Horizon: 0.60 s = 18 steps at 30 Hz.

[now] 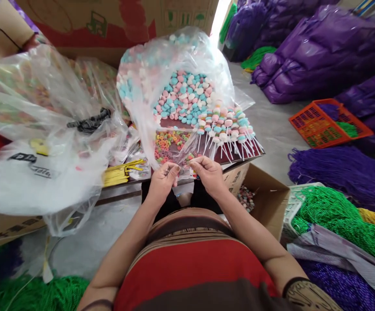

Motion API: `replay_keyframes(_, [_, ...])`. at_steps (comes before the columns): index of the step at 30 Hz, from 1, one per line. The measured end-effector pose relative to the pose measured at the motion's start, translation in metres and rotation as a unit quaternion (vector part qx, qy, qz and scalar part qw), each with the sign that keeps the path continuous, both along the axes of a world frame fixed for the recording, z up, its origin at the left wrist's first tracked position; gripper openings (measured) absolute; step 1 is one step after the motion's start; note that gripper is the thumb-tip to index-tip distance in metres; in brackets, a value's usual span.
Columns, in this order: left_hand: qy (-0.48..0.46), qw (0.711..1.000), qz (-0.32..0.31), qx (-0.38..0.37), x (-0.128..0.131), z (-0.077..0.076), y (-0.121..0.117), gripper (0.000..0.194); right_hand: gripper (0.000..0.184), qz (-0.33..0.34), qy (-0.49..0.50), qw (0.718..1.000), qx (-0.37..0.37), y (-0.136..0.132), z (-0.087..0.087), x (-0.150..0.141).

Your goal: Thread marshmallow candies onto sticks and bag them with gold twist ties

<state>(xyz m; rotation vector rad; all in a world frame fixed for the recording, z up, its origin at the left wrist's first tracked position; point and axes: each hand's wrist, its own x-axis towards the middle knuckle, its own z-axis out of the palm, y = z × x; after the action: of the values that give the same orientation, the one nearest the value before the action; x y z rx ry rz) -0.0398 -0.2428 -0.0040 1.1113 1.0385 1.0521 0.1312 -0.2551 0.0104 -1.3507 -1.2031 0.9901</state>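
Observation:
Both hands are at the table's near edge, fingertips pinched and a short gap apart. My left hand point(165, 178) is closed on what looks like a small clear plastic bag point(184, 172), and my right hand point(208, 172) pinches its other side. Just beyond them lie colourful ring candies point(171, 144) in clear plastic. Behind those, a large open clear bag spills pink, white and blue candies point(184, 97). To the right, many candy skewers point(228, 125) lie piled, white sticks pointing toward me. Yellow twist ties point(121, 172) lie left of my left hand.
A white plastic bag point(41, 172) and black ties point(92, 121) cover the left side. An open cardboard box point(266, 194) stands below on the right. Purple bundles point(319, 56), an orange basket point(329, 123) and green beads point(339, 211) sit farther right.

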Motion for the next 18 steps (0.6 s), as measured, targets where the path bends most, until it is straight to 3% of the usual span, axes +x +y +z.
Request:
replay_keyframes(5, [-0.044, 0.997, 0.063, 0.002, 0.007, 0.003, 0.011, 0.053, 0.033, -0.003, -0.147, 0.989, 0.004, 0.007, 0.012, 0.009])
replay_keyframes(7, [-0.090, 0.991, 0.103, 0.000, 0.008, 0.007, 0.018, 0.057, 0.032, -0.023, -0.186, 0.982, 0.001, 0.018, 0.023, 0.029])
replay_keyframes(10, [-0.133, 0.982, 0.136, -0.003, 0.007, 0.012, 0.026, 0.060, 0.030, -0.127, -0.245, 0.961, 0.026, 0.041, 0.041, 0.079])
replay_keyframes(11, [-0.140, 0.981, 0.135, -0.004, 0.006, 0.013, 0.028, 0.060, 0.029, -0.167, -0.276, 0.946, 0.036, 0.048, 0.046, 0.098])
replay_keyframes(12, [-0.147, 0.980, 0.131, -0.010, 0.006, 0.014, 0.028, 0.060, 0.028, -0.201, -0.360, 0.910, 0.033, 0.054, 0.050, 0.115])
replay_keyframes(15, [-0.198, 0.974, 0.101, -0.049, 0.007, 0.015, 0.028, 0.062, 0.029, -0.198, -0.534, 0.820, -0.066, 0.063, 0.054, 0.151])
replay_keyframes(18, [-0.260, 0.957, 0.080, -0.097, 0.010, 0.018, 0.028, 0.064, 0.033, -0.185, -0.567, 0.792, -0.130, 0.061, 0.049, 0.162])
